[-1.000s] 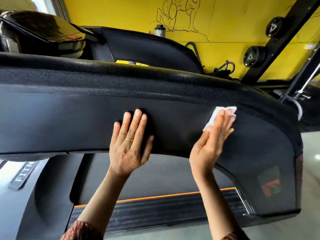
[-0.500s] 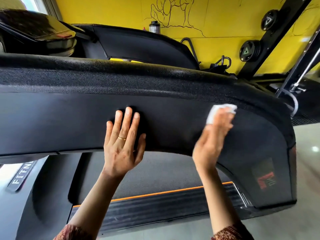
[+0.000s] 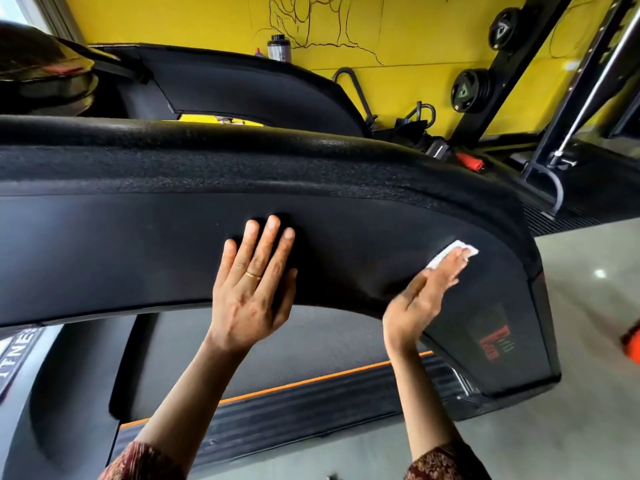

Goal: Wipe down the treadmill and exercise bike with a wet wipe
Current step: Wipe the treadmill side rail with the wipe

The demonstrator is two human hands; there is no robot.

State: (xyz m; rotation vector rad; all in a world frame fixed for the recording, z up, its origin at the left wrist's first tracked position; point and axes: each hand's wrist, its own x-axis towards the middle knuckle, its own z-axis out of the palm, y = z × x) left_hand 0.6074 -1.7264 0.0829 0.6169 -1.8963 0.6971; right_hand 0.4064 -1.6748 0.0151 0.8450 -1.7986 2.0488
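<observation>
The left hand lies flat, fingers straight and spread, on the middle of the black treadmill panel, likely to steady the person. Near the panel's curved right end, the right hand, blurred but straight-fingered, presses the wet wipe flat against the surface, one corner showing past the fingertips.

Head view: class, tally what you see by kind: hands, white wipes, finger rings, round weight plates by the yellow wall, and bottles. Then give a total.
Hands: 2 (left hand, right hand)
Wipe: 1
Ring: 1
Weight plates: 2
Bottle: 1
Total: 7
</observation>
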